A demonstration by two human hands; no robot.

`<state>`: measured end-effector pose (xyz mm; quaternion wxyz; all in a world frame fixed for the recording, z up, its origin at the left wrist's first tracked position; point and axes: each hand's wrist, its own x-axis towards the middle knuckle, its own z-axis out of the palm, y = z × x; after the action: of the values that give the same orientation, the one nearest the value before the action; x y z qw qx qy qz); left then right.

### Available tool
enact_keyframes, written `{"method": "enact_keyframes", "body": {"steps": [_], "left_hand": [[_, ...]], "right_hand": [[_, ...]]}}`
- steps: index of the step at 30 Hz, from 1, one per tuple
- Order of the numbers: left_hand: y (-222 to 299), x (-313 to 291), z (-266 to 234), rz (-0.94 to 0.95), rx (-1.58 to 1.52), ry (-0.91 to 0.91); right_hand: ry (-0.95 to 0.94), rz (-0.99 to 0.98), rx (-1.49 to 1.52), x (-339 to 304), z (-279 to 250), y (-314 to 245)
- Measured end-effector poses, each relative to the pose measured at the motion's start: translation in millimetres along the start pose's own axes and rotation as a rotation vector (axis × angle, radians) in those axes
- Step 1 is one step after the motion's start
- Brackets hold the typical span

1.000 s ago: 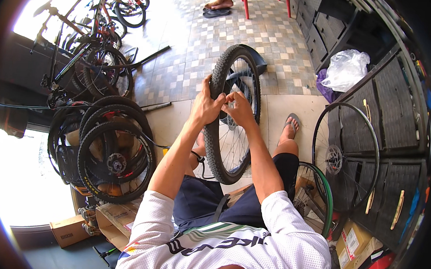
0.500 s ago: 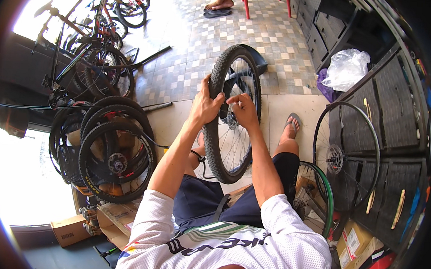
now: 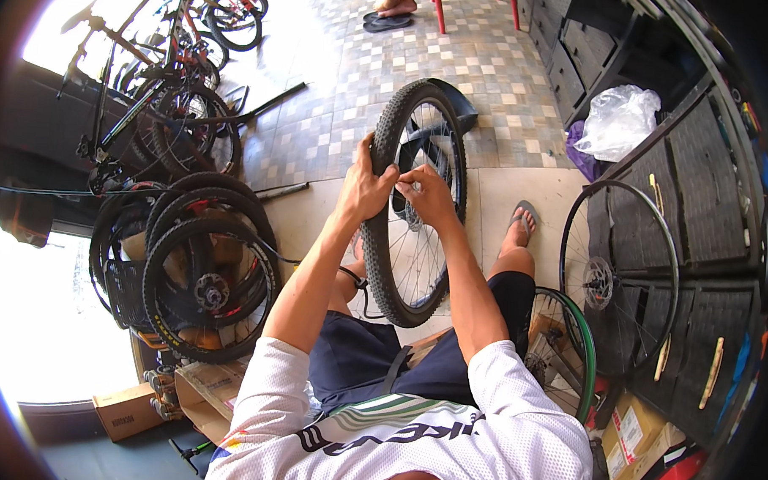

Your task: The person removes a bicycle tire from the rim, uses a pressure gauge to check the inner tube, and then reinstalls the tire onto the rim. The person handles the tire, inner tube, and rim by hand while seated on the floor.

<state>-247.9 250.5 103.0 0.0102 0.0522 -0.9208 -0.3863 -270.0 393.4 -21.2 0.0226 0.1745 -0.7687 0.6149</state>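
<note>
Down left, a brown box sits on the floor; left hand grips the wheel, right hand pinches its rim.

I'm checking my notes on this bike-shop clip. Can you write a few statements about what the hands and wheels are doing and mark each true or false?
1. The left hand grips the knobby tyre of the upright wheel. True.
2. The right hand rests on the person's knee. False: it is at the wheel's rim, beside the left hand.
3. A bare rim leans at the person's right. True.
4. The stacked wheels at the left have no tyres. False: they wear black tyres.
</note>
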Motion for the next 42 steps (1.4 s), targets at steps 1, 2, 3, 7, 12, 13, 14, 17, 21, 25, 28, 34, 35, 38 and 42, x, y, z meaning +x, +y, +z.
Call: {"method": "enact_keyframes", "body": {"steps": [1, 2, 3, 7, 12, 13, 14, 17, 21, 25, 28, 34, 35, 38, 42], "left_hand": [[0, 1, 0, -0.004, -0.002, -0.002], [-2, 0, 0, 0.004, -0.001, 0.004], [-4, -1, -1, 0.013, 0.0, 0.011], [-5, 0, 0, 0.082, 0.034, 0.03], [0, -1, 0, -0.014, -0.004, -0.011], [0, -1, 0, -0.018, -0.004, -0.011], [-1, 0, 0, 0.011, 0.004, -0.002], [-5, 3, 1, 0.078, 0.029, 0.018], [-12, 2, 2, 0.086, 0.051, 0.031], [-2, 0, 1, 0.003, 0.008, -0.004], [5, -1, -1, -0.026, -0.045, -0.034], [-9, 2, 6, 0.138, 0.045, 0.042], [-7, 1, 5, 0.1, 0.031, 0.019], [-3, 2, 1, 0.041, -0.009, -0.023], [-5, 5, 9, 0.122, -0.005, 0.022]], "right_hand": [[-0.006, 0.017, -0.01, 0, -1, 1], [-0.016, 0.033, -0.019, 1, -1, -1], [-0.025, 0.05, -0.028, 1, -1, -3], [0.013, -0.003, 0.011, 3, 2, -5], [0.021, 0.134, 0.045, -3, 3, 1], [-0.027, 0.197, 0.087, -4, 2, 4], [-0.071, 0.26, 0.127, -6, 0, 10], [-0.103, 0.278, 0.269, -12, 2, 19], [-0.083, 0.313, 0.513, -19, 5, 3], [-0.13, 0.484, 0.716, -22, -3, 2], [-0.074, 0.51, 0.876, -23, 1, -8], [-0.123, 0.532, 0.97, -26, 1, -1], [-0.145, 0.54, 0.983, -27, -1, -1], [-0.137, 0.585, 0.925, -28, -2, 0], [-0.096, 0.526, 1.035, -35, 0, 3]]}}
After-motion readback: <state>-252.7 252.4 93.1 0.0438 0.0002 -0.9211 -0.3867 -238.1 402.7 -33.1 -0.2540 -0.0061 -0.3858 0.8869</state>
